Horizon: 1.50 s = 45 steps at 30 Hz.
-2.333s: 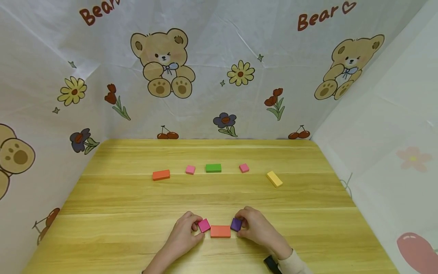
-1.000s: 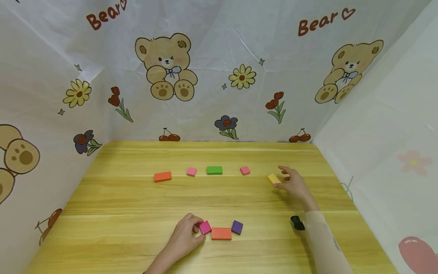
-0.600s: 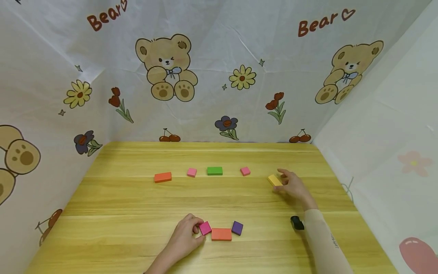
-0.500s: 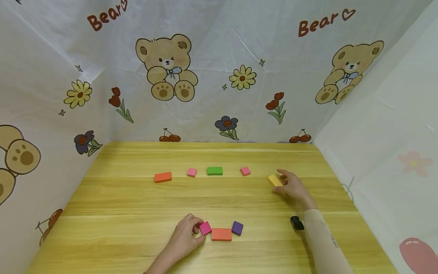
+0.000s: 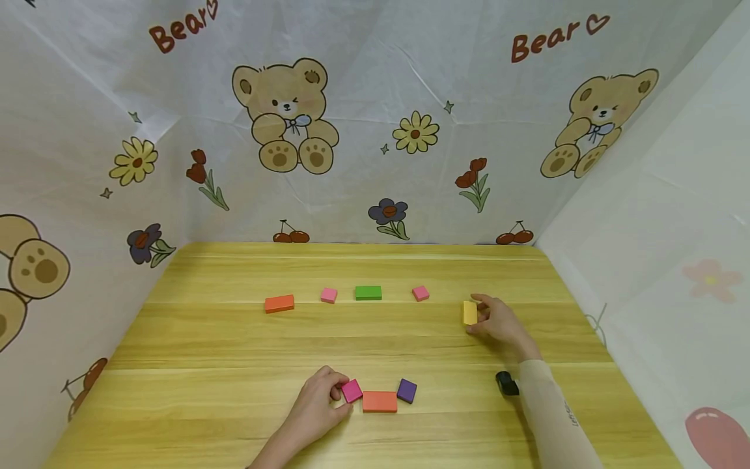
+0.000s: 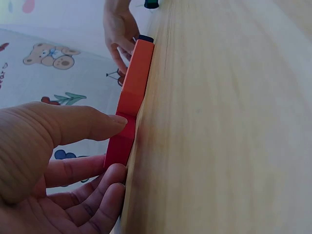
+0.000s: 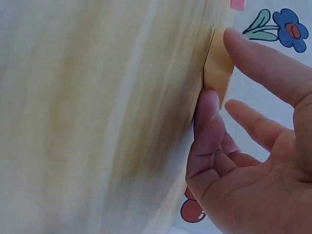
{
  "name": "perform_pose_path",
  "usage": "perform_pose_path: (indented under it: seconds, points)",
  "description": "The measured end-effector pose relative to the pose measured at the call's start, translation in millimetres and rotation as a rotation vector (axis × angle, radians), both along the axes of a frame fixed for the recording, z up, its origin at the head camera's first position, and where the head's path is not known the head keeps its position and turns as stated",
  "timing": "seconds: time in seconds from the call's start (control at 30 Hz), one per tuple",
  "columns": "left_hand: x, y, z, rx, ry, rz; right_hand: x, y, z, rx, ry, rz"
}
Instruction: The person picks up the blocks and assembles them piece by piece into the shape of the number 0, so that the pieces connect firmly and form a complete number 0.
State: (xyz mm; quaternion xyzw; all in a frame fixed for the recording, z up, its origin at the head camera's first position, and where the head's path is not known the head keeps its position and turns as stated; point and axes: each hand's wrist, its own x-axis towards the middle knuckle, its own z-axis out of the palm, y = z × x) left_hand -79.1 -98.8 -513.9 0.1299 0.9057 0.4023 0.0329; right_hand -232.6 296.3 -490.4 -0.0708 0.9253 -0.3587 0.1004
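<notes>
My left hand (image 5: 317, 399) pinches a small magenta block (image 5: 352, 391) between thumb and fingers near the front of the table. That block touches the corner of a longer orange-red block (image 5: 379, 402). At its other end sits a purple block (image 5: 407, 391), turned at an angle. Farther back on the right, my right hand (image 5: 499, 324) holds a yellow rectangular block (image 5: 470, 312) by its ends, thumb on the near one. In the right wrist view the yellow block (image 7: 219, 66) is at the tabletop, between thumb and fingers.
Along the back lie an orange block (image 5: 279, 303), a pink block (image 5: 329, 296), a green block (image 5: 368, 293) and another pink block (image 5: 420, 293). A white cloth (image 5: 351, 176) printed with bears and flowers stands behind the wooden table (image 5: 234, 345).
The right hand left the purple block and reached back right to the yellow block. It has since turned the yellow block from slanted to nearly straight. The left hand stays on the magenta block.
</notes>
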Motion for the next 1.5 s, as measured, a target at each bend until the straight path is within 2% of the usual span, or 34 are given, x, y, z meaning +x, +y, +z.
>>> perform_pose_path:
  seconds: [0.8,1.17,1.5]
  points:
    - [-0.2,0.0,0.9,-0.002,-0.006,-0.009,3.9,-2,-0.5,0.021,0.023,-0.018]
    - [-0.5,-0.5,0.8,0.0,-0.005,-0.014,10.6,-10,4.2,0.032,0.034,-0.03]
    - [-0.2,0.0,0.6,-0.009,-0.003,-0.009,21.2,-29,12.2,0.029,0.058,0.007]
